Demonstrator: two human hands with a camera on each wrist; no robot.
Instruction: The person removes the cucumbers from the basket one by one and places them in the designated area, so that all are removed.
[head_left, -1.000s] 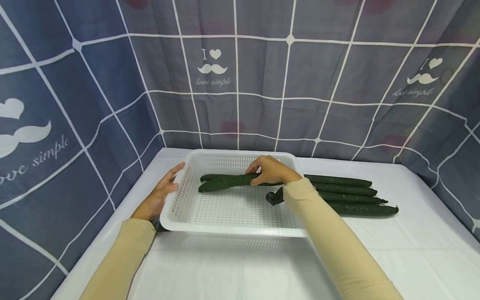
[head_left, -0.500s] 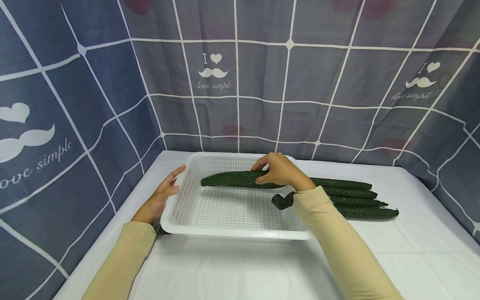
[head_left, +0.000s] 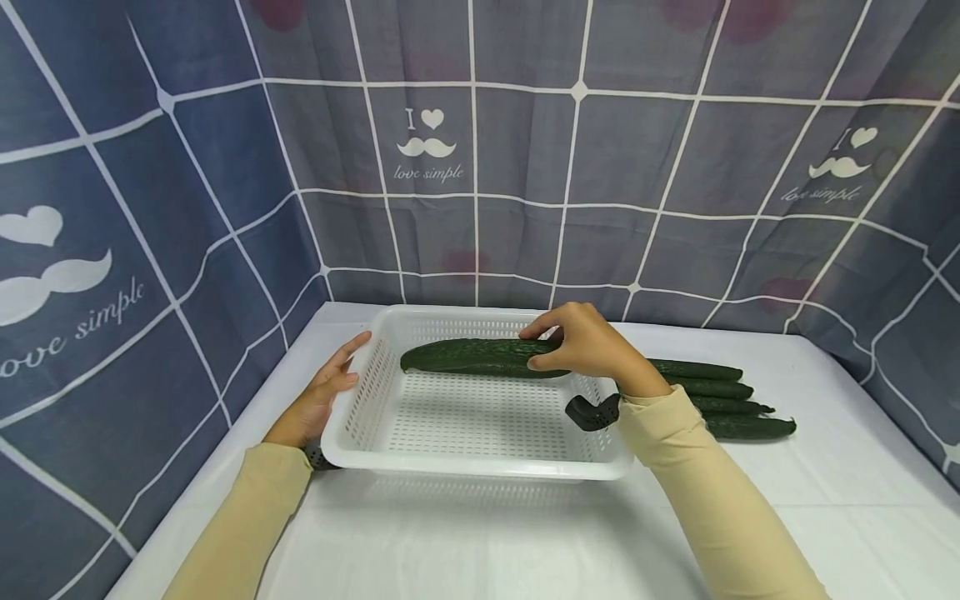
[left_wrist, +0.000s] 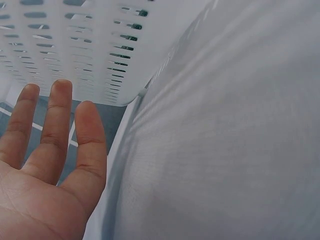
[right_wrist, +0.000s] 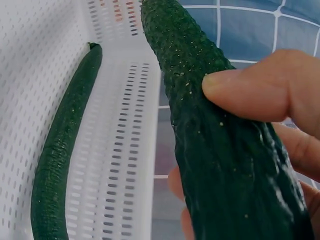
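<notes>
My right hand (head_left: 585, 346) grips a dark green cucumber (right_wrist: 220, 150) over the white perforated basket (head_left: 472, 468), thumb on one side and fingers on the other. A second cucumber (right_wrist: 65, 150) lies along the basket's far side. From the head view the two overlap, and my right hand hides the near end of the held one. Outside the basket's left wall is my left hand (head_left: 318, 392), its fingers extended upward beside the rim. In the left wrist view these fingers (left_wrist: 60, 115) are spread, with the tips right at the slotted wall.
Several more cucumbers (head_left: 750, 427) lie side by side on the white-covered table (head_left: 840, 450), right of the basket. A checked curtain (head_left: 517, 150) hangs behind and on both sides. A black wrist mount (head_left: 592, 412) sits under my right wrist.
My right hand has shifted to the right, still holding its cucumber. The held cucumber has gone from tilted to nearly level, overlapping the other one. My left hand has stayed at the rim.
</notes>
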